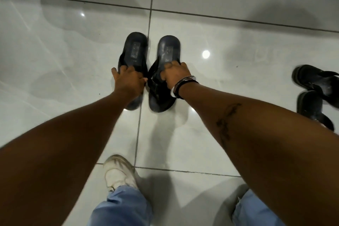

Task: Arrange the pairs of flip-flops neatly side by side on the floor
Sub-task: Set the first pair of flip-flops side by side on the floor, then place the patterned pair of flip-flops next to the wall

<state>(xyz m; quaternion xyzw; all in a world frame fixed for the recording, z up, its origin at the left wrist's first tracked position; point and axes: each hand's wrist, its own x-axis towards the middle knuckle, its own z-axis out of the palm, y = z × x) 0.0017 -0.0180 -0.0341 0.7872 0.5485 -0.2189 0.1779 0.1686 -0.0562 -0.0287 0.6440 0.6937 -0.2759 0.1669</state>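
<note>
Both hands grip: left hand (128,80) holds left flip-flop (133,55), right hand (176,75) holds right flip-flop (164,71), just beside; second pair (315,93) lies well right.

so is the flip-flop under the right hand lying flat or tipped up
Flat, as far as shows: the right flip-flop lies sole down on the floor, footbed facing up, with the right hand on its strap.

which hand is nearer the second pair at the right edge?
Right. The right hand rests on the right flip-flop of the centre pair, closer to the second pair; the left hand is on the left flip-flop, farther away.
</note>
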